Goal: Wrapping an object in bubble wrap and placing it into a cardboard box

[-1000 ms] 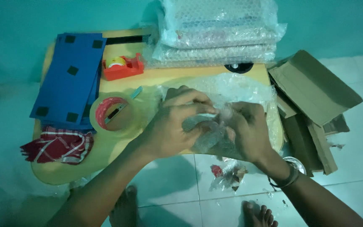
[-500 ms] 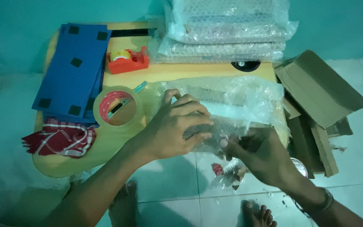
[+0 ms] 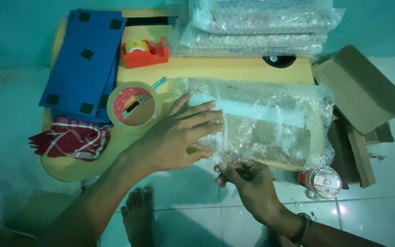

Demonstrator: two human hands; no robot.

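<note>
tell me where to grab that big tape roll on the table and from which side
Take the tape roll by its ring wall, from above: it lies flat, hole up. Pinch the near-left rim, one finger inside. A cutter crosses the hole toward the far right, and the left hand lies to the right.

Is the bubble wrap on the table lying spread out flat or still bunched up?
Spread out. The bubble wrap lies across the table, the left hand pressing its left end and the right hand pinching its near edge.
</note>
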